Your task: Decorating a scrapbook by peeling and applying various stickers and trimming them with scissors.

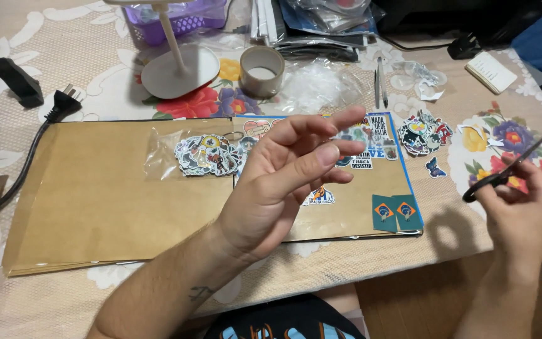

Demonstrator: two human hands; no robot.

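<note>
My left hand [283, 179] is raised above an open brown paper scrapbook [114, 188], palm up, fingers spread and slightly curled, holding nothing that I can see. My right hand [522, 210] is at the table's right edge, closed on the black handles of a pair of scissors [512, 168] whose blades point up and to the right. A pile of colourful stickers [207, 155] lies on the scrapbook beside a clear plastic bag [158, 150]. Several stickers are stuck on the right page, two green square ones [394, 211] near its corner.
A second sticker pile [423, 133] and a butterfly sticker [435, 167] lie on the floral tablecloth. Behind are a tape roll [261, 70], a lamp base [180, 70], tweezers [381, 81], crumpled plastic [321, 85], a purple basket [180, 19], a small notepad [492, 71] and a black plug [64, 103].
</note>
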